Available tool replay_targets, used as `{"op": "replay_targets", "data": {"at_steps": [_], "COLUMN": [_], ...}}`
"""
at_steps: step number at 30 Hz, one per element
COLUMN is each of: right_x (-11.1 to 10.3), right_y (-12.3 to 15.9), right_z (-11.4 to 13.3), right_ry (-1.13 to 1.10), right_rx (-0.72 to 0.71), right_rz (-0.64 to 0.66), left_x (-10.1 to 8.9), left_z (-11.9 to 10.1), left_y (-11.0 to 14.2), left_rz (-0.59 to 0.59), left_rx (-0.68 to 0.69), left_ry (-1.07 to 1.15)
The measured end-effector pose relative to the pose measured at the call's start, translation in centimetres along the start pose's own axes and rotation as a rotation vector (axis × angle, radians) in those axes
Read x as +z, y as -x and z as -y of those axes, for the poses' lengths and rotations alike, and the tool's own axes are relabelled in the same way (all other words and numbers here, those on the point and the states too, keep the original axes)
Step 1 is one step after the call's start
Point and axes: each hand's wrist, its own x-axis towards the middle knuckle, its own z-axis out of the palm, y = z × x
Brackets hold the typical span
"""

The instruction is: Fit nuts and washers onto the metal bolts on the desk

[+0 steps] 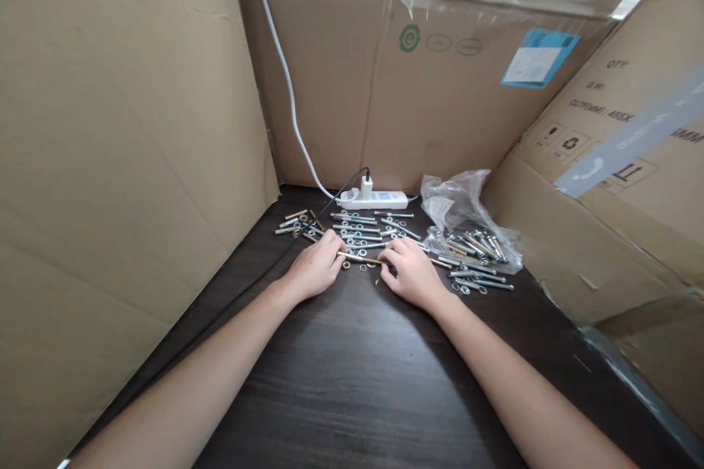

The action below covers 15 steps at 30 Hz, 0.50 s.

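A long, thin bolt (360,258) lies crosswise between my hands, silvery toward the left and brassy toward the right. My left hand (316,265) pinches its left end. The curled fingers of my right hand (410,271) close on its right end. Just below the bolt are loose washers (346,264). Behind my hands, rows of bolts (355,229) lie with washers and nuts among them. More loose bolts and sleeves (291,223) are beyond my left hand. To the right of my right hand lies another group of bolts and washers (478,278). My fingertips are partly hidden.
A clear plastic bag (454,198) with several bolts lies at the back right. Behind the rows sits a white power strip (385,200) with a plugged-in charger. A black cable (258,278) crosses the dark table (330,381) at left. Cardboard boxes (341,88) enclose three sides.
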Motion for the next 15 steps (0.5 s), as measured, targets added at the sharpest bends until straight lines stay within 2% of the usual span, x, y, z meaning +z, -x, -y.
{"op": "replay_targets", "data": {"at_steps": [9,13,15], "right_x": [-0.2,-1.3,-1.6], "right_y": [0.2,1.2,1.6], "right_z": [0.1,1.4,2.4], "right_ry": [-0.092,-0.181,-0.187], "right_rx": [0.070,0.203,0.221], "right_rz": [-0.037,-0.016,0.003], "left_x": [-0.2,-0.6,-0.7], "left_z": [-1.1,-2.6,-3.3], "left_y": [-0.1,0.3,0.5], "left_rz": [-0.096,-0.158,-0.150], "left_rx": [0.070,0.098,0.123], "left_ry": [0.147,0.225,0.237]}}
